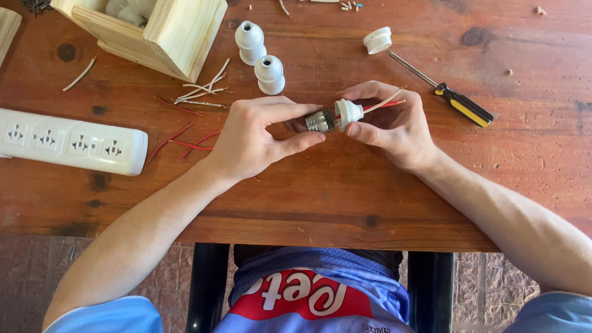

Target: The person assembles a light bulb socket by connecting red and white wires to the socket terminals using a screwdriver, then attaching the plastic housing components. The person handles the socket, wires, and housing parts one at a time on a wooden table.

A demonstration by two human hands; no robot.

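- Head view: a reddish wooden table [345, 191] fills the frame, scratched and marked with dark knots.
- A pale wooden box [166, 31] stands at the far left, open at its top; its contents are too unclear to name.
- A white power strip [68, 140] lies flat near the left edge, sockets facing up.
- The left hand [259, 139] is closed, thumb and fingers pinching the metal threaded end of the lamp socket [336, 117].
- The right hand [391, 126] is closed on the socket's white body from the other side, where red and white wires [385, 103] trail out over its fingers.
- The lamp socket is held just above the table, midway between both hands, lying sideways.
- Handling, as judged: light, rigid, smooth plastic likely to slip or crack if squeezed; the threaded metal gives the surer hold; the thin wires are flexible and unfit to pull on.
- A screwdriver [441, 91] with black and yellow handle lies beyond the right hand, its tip just beside a white cap [377, 40].
- Two spare white sockets [260, 57] stand upright beyond the left hand.
- Loose wire offcuts [194, 117] lie scattered between box and left hand.
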